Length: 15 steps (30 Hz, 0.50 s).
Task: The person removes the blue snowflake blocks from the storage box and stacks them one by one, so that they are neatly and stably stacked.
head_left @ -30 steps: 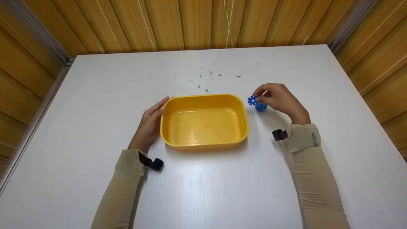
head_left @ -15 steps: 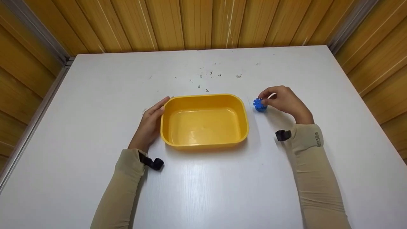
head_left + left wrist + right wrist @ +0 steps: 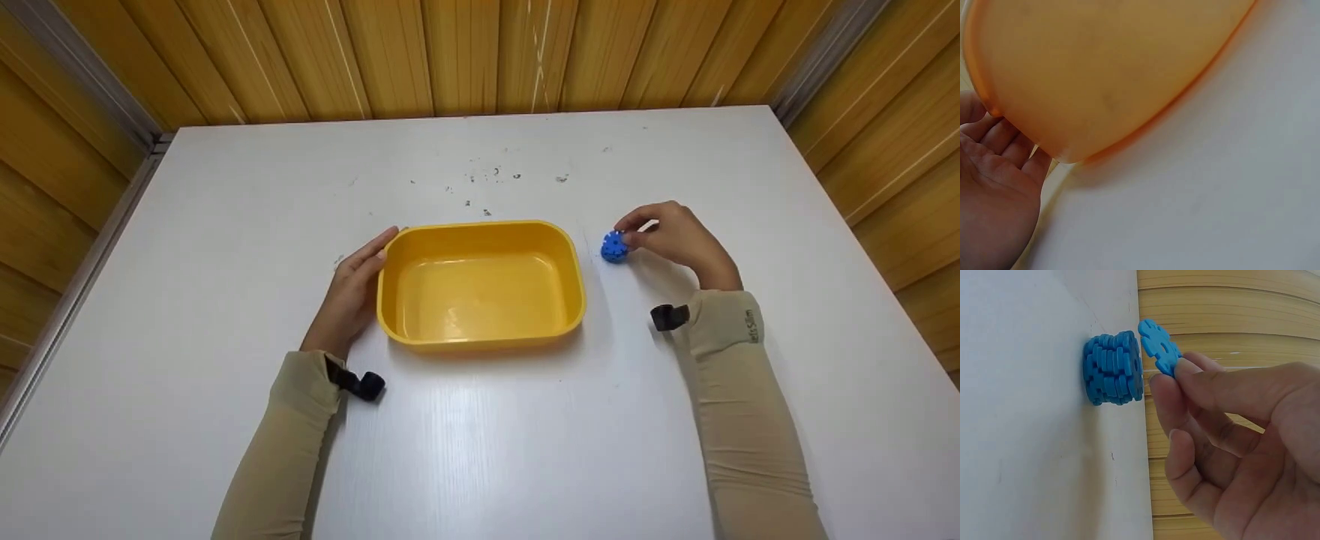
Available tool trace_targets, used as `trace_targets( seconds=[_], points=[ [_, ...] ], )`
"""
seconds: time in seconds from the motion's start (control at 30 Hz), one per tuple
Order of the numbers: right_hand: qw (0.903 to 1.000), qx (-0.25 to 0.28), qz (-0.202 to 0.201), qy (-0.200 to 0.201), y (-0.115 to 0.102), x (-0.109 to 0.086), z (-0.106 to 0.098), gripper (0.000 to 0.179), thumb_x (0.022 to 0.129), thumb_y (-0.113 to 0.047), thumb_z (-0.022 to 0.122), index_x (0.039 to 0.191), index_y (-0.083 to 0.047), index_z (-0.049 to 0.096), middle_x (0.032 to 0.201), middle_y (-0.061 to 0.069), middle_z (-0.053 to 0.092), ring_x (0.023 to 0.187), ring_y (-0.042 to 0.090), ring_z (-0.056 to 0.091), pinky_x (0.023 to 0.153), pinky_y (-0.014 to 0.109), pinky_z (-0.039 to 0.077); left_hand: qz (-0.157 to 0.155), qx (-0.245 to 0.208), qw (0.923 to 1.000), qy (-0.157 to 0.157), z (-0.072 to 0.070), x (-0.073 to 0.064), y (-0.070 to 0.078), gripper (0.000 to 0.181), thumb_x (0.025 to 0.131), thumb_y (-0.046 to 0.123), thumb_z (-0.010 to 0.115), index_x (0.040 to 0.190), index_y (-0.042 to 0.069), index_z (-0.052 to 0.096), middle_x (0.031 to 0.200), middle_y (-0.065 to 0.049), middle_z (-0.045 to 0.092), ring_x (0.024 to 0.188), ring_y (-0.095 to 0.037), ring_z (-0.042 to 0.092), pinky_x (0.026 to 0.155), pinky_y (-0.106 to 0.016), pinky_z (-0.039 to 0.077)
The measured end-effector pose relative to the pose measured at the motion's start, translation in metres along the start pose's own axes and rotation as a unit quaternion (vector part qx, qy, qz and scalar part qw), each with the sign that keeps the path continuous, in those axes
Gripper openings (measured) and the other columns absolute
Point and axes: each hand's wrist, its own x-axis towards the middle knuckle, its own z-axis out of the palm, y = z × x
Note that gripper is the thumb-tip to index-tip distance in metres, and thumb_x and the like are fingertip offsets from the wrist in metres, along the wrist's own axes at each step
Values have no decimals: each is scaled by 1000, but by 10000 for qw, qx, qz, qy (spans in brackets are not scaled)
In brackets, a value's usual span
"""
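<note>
In the right wrist view my right hand (image 3: 1241, 422) pinches one thin blue notched disc (image 3: 1158, 346), with a hole in its middle, between thumb and fingers. The disc is tilted, just above a short stack of similar blue discs (image 3: 1111, 368) that stands on the table. In the head view the right hand (image 3: 675, 236) is at that stack, right of a yellow plastic tub (image 3: 480, 345). My left hand (image 3: 346, 296) rests against the tub's left end, fingers fairly straight along the outer wall. From the left wrist view, the fingertips are partly hidden by the tub.
The tub has nothing in it. It stands on a white table (image 3: 480, 450) with dark scuff marks behind the tub. Yellow wood-look panels (image 3: 465, 60) border the table's far edge and sides. A black wrist camera (image 3: 667, 317) sits at the right cuff.
The right hand has shifted slightly right and toward me, bringing the pinched disc from left of the stack to over it. The left hand and the tub have stayed put.
</note>
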Motion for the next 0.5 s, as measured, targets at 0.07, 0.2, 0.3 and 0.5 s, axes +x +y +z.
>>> trace_targets(
  seconds=[0.07, 0.2, 0.3, 0.5],
  points=[
    [10000, 1, 44, -5, 1, 0, -1, 24, 92, -10, 60, 113, -3, 68, 117, 20, 63, 106, 33, 58, 102, 51, 44, -7, 3, 10000, 6, 0, 0, 0, 48, 100, 17, 49, 147, 12, 39, 150, -1, 44, 139, -15, 40, 111, -27, 38],
    [9999, -17, 96, -39, 2, 0, -1, 25, 92, -10, 59, 114, -2, 68, 117, 21, 62, 107, 34, 57, 103, 52, 43, 9, -35, 10000, 4, 0, 1, 0, 48, 100, 17, 49, 147, 12, 40, 150, -1, 44, 139, -14, 40, 111, -27, 38],
    [9998, -24, 158, -76, 3, 1, -1, 26, 92, -10, 59, 115, -2, 67, 118, 21, 62, 108, 33, 56, 103, 51, 43, 36, -24, 10000, -32, 0, 1, 0, 49, 100, 18, 50, 147, 11, 39, 150, -1, 43, 139, -15, 39, 111, -28, 38],
    [9997, -38, 240, -94, 4, 1, -1, 27, 93, -11, 59, 117, -2, 67, 120, 21, 62, 109, 33, 55, 103, 51, 43, 8, -31, 10000, -63, -1, 2, 0, 52, 99, 19, 51, 148, 10, 36, 151, -1, 43, 140, -15, 38, 111, -28, 38]
  ],
)
